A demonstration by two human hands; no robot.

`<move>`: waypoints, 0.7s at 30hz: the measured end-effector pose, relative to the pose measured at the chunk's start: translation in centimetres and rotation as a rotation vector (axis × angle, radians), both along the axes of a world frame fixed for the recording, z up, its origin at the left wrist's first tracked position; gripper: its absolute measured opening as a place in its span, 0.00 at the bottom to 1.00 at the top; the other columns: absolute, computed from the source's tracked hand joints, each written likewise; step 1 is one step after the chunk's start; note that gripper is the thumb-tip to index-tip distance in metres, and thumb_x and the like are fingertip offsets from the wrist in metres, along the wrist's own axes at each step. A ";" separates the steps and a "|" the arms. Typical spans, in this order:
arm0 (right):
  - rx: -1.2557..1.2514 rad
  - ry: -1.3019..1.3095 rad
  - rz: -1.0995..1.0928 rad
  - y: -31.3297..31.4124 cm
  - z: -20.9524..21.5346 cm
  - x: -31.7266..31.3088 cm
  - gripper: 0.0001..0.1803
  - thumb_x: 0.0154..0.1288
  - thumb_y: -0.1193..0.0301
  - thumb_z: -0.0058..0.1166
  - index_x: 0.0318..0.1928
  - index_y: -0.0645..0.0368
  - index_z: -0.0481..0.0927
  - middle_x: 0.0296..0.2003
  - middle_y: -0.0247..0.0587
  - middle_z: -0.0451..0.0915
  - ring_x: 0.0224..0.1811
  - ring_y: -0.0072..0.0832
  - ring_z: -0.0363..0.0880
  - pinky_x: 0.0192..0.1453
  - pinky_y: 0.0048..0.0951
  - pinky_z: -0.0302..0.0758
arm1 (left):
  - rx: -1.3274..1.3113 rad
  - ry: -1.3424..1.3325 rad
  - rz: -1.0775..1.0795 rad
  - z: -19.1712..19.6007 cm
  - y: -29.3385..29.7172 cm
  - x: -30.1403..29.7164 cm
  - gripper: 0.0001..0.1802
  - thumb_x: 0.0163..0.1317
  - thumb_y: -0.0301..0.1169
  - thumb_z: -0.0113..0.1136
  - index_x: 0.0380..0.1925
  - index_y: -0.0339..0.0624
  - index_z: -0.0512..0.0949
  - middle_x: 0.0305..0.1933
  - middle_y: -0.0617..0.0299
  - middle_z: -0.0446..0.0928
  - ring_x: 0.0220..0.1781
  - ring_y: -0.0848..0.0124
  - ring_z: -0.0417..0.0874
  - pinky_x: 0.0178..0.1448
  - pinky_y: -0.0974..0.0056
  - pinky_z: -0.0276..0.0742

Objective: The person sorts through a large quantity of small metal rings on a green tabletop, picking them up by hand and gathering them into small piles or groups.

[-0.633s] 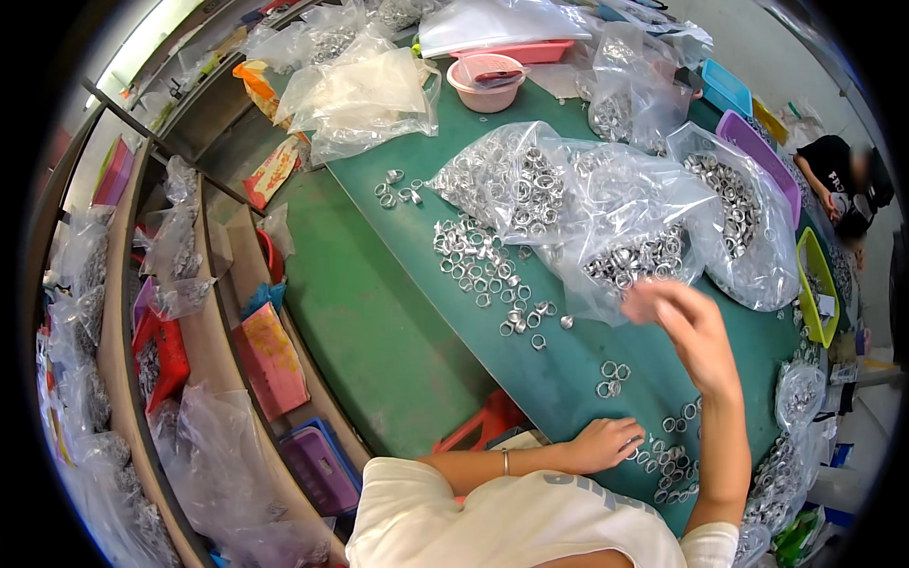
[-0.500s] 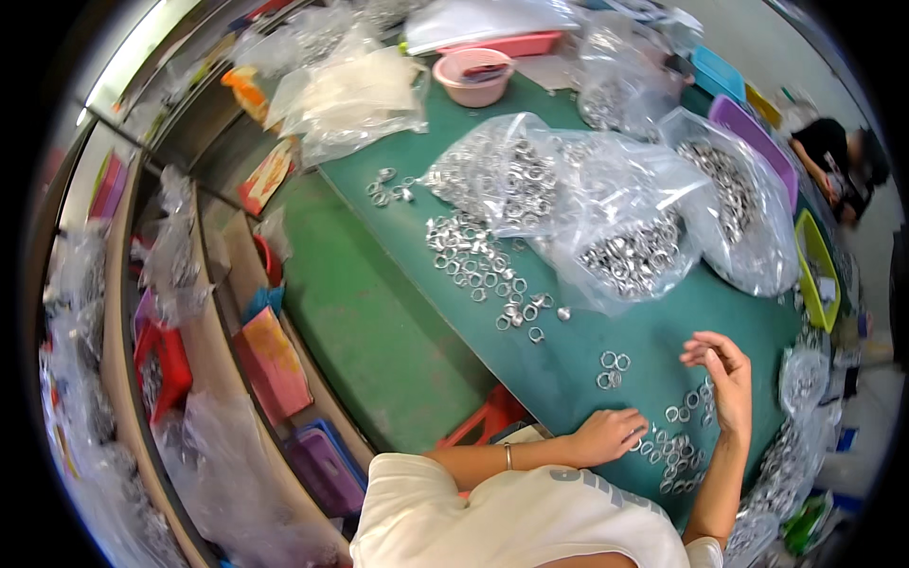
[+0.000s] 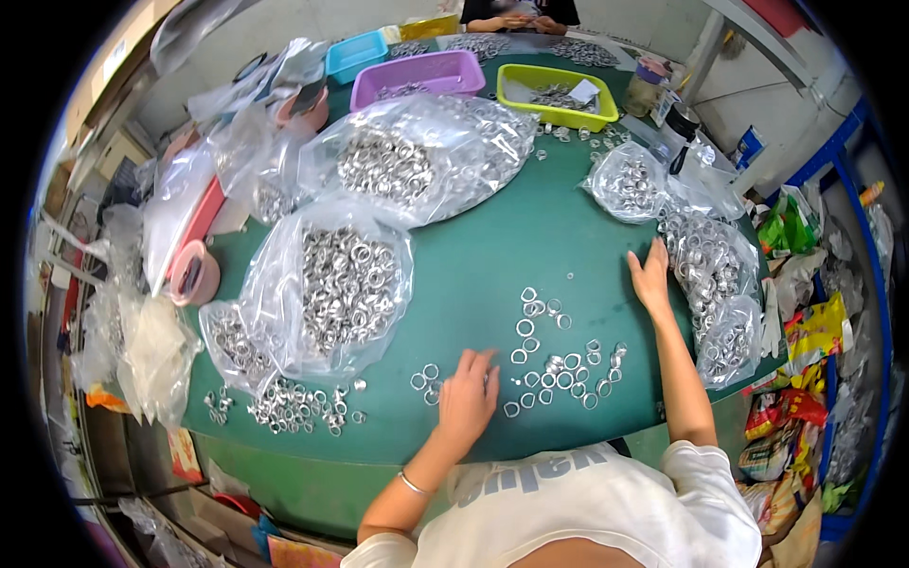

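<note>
My left hand (image 3: pixel 467 396) rests low over the green table, fingers loosely bent and slightly apart, beside a small cluster of silver metal rings (image 3: pixel 425 377). Nothing shows in its fingers, though their undersides are hidden. To its right lies a loose spread of similar rings (image 3: pixel 565 380). My right hand (image 3: pixel 650 276) is stretched forward with thumb and fingers apart, holding nothing visible. Its fingertips are close to a clear plastic bag of rings (image 3: pixel 705 260) along the table's right side; whether they touch it I cannot tell.
Large clear bags of rings (image 3: pixel 348 289) and a loose ring pile (image 3: pixel 301 405) occupy the left. Behind stand a purple bin (image 3: pixel 417 76), a lime-green bin (image 3: pixel 559 115) and a blue basket (image 3: pixel 356 57). Another person (image 3: pixel 521 14) sits at the far edge. Blue shelving (image 3: pixel 876 237) stands at right.
The view has swung to the right. My right hand has gone from being raised near the loose rings to reaching forward beside the right-hand bag. My left hand is now beside the small ring cluster.
</note>
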State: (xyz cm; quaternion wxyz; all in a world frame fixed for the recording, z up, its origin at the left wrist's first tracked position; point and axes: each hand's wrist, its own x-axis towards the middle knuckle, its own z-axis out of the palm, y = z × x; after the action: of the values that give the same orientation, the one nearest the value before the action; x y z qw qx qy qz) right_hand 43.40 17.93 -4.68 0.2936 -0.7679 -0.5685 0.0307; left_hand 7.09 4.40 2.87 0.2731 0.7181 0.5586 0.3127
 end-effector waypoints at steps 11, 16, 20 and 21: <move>0.501 0.166 -0.092 10.2 4.5 -0.3 0.17 0.53 0.73 0.58 0.44 0.65 0.77 0.38 0.54 0.79 0.43 0.48 0.78 0.50 0.37 0.72 | 0.143 0.303 -0.189 0.6 15.9 7.1 0.25 0.54 0.25 0.56 0.55 0.43 0.66 0.52 0.48 0.67 0.33 0.46 0.78 0.37 0.51 0.76; 0.586 0.479 -0.159 12.6 6.8 1.3 0.07 0.61 0.76 0.48 0.35 0.66 0.79 0.23 0.44 0.79 0.24 0.32 0.78 0.32 0.31 0.72 | 0.404 0.788 -0.121 -0.7 26.0 9.5 0.31 0.48 0.23 0.56 0.57 0.39 0.65 0.61 0.44 0.62 0.31 0.57 0.82 0.31 0.59 0.80; 0.716 1.135 -0.145 15.0 9.0 4.5 0.08 0.63 0.76 0.46 0.39 0.66 0.76 0.20 0.37 0.73 0.19 0.24 0.72 0.22 0.27 0.71 | 0.583 0.961 -0.095 -1.6 30.6 8.7 0.31 0.50 0.23 0.52 0.58 0.36 0.65 0.64 0.37 0.58 0.27 0.62 0.82 0.26 0.64 0.80; 0.746 1.292 -0.159 15.3 9.3 4.8 0.08 0.63 0.76 0.46 0.40 0.66 0.76 0.20 0.36 0.71 0.19 0.23 0.71 0.20 0.26 0.71 | 0.577 0.981 -0.078 -1.9 30.7 8.8 0.31 0.50 0.23 0.53 0.59 0.36 0.64 0.64 0.36 0.58 0.27 0.62 0.82 0.26 0.64 0.80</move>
State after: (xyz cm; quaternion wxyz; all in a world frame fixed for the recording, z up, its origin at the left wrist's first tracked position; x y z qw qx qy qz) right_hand 48.19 33.27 4.65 0.8112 -0.4851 -0.1987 0.2591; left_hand 15.91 35.08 0.93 -0.2143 0.8448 0.4850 0.0721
